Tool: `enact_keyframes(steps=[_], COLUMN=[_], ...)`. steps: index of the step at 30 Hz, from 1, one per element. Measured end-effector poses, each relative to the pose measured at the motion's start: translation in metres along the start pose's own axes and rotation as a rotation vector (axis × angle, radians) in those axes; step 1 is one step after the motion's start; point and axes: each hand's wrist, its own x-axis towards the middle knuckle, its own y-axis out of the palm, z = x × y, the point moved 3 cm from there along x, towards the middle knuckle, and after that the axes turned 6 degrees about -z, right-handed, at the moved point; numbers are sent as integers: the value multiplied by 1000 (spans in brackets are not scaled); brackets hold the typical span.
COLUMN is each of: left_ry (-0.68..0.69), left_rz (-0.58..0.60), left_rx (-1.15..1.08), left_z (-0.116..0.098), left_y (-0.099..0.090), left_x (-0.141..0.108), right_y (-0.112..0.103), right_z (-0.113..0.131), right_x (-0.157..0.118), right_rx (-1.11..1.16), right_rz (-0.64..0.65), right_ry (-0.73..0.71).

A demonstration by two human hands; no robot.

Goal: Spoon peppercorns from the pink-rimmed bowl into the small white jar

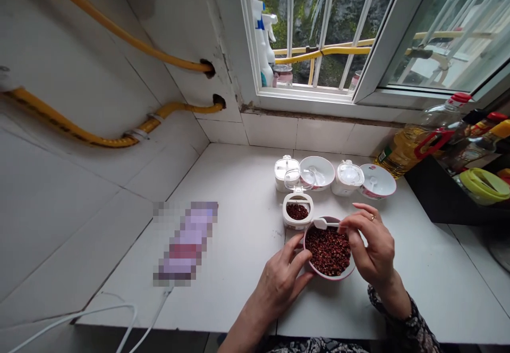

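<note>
One bowl (331, 278) of red grains (330, 252), a spoon (321, 224) above its rim

By its look, the step in hand is spoon work at the bowl's far left side, close to the open jar (298, 225). The left hand (279, 276) steadies the bowl, fingers spread along its left side. The right hand (373, 246) pinches the spoon's handle between thumb and fingertips. Whether the scoop is loaded, I cannot tell. Any next move would probably call for a level scoop and a firm bowl, as such small loose bits should spill easily.

The bowl stands right of the middle of the worktop (239, 236), nearer its front edge than its back. It is round, white inside, with a pinkish rim; the grains are dark reddish-brown and coarse, with paler flecks. The jar holds similar grains.
</note>
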Motion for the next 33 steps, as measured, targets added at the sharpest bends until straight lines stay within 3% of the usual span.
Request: enact_keyframes(steps=[3, 9, 22, 25, 30, 33], left_ry=[-2, -1, -3, 3, -9, -15], left_rz=[-2, -13, -10, -10, -3, 0], left_rx=[-5, -7, -13, -13, -10, -8], left_z=[0, 0, 0, 0, 1, 1], left_y=[0, -1, -2, -1, -1, -1], left_x=[0, 0, -1, -1, -2, -2], right_y=[0, 29, 12, 13, 21, 26], right_z=[-6, -13, -32, -33, -26, -22], right_x=[-5, -18, -22, -22, -20, -21], right_rx=[-57, -20, 349, 311, 203, 228], right_rz=[65, 324, 163, 165, 270, 357], right_ry=[35, 174, 897, 876, 569, 502])
